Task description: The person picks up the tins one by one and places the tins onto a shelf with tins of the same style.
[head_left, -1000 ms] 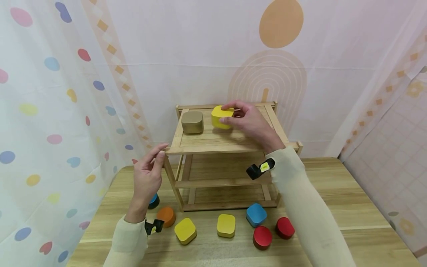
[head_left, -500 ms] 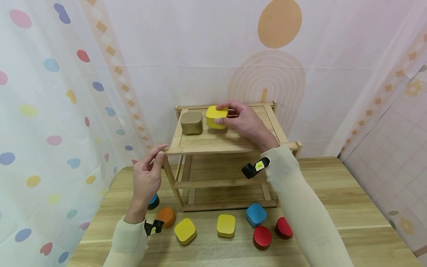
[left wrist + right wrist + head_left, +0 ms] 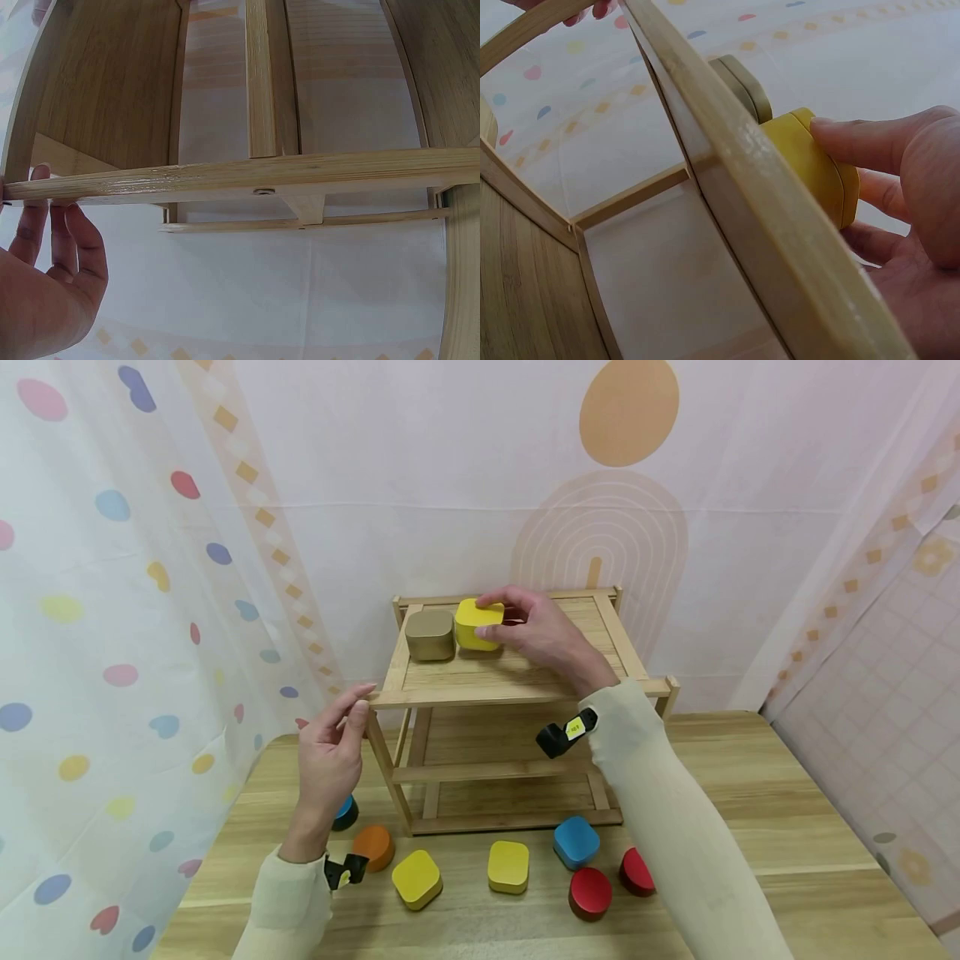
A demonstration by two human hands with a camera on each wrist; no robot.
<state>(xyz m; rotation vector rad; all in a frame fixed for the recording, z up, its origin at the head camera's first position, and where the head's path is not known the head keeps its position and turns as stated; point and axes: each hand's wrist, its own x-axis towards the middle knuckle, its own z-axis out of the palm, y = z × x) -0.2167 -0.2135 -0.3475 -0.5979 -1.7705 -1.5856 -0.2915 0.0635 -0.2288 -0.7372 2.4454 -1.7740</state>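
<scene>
My right hand (image 3: 543, 631) holds a yellow rounded-square tin (image 3: 477, 625) on the top board of a wooden rack (image 3: 517, 697), thumb and fingers on its sides. Directly to its left stands a dull gold tin (image 3: 430, 636) of the same shape, the two almost touching. In the right wrist view the thumb presses the edge of the yellow tin (image 3: 802, 165), and the gold tin (image 3: 742, 82) shows behind the rack's rail. My left hand (image 3: 330, 747) grips the rack's front left corner; in the left wrist view its bent fingers (image 3: 90, 240) are at the rail.
On the table (image 3: 750, 810) before the rack lie two yellow tins (image 3: 417, 879), a blue tin (image 3: 576, 842), two round red tins (image 3: 590, 893), an orange one (image 3: 373, 847) and a partly hidden blue-and-black one (image 3: 346, 813). A patterned curtain (image 3: 450, 460) hangs behind.
My right hand has slid the yellow tin to the left along the top board, up beside the gold tin. The left hand stays at the rack's corner.
</scene>
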